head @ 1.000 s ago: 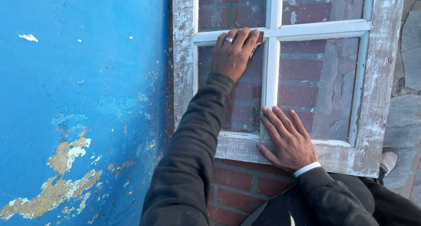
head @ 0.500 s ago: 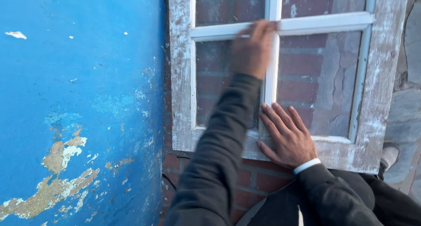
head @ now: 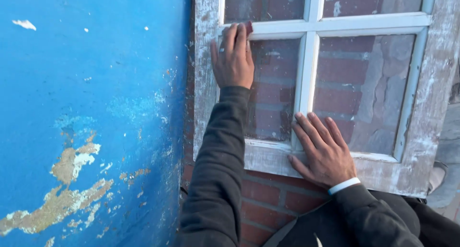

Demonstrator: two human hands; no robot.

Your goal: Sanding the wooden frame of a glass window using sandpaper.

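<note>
Left hand [head: 233,60] presses a small reddish pad [head: 248,27], mostly hidden under fingers, on old window frame [head: 206,84]; right hand [head: 323,149] flat, released, on bottom rail. Frame top cut off.

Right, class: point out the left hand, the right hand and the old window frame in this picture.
left hand [head: 233,60]: head view, back of the hand, pressed flat on the frame's upper left.
right hand [head: 324,153]: head view, back of the hand, spread over the bottom rail.
window frame [head: 433,113]: head view, weathered right upright.
</note>
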